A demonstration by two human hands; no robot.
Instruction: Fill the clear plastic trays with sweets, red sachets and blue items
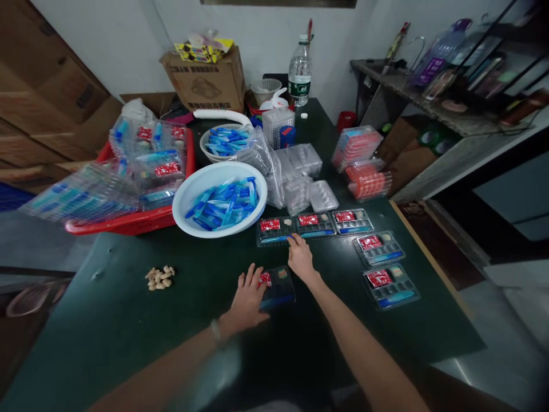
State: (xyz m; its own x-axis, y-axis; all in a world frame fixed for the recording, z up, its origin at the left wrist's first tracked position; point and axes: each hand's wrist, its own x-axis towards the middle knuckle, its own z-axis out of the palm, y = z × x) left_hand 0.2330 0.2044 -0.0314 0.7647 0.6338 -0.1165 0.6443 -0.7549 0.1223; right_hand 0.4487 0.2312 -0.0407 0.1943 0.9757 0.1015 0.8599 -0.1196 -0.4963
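Note:
My left hand (246, 298) lies with fingers spread over a clear plastic tray (282, 289) near the table's middle. That tray holds a red packet (265, 279), partly under my fingers, and a small greenish piece. My right hand (301, 258) reaches past it, its fingers closed on the end of a slim blue plastic stick (278, 238) in the left tray of the back row. Beside this tray stand two more, a middle tray (316, 225) and a right tray (353, 221), each with a red packet and a blue stick.
Two filled trays lie at right, one a front tray (391, 286). A pale blue basin (180, 212) holds many blue sticks. Behind are a red basket (146, 220) of packed trays, empty clear trays (323, 196) and a water bottle (299, 71). Peanut-like pieces (160, 278) lie left.

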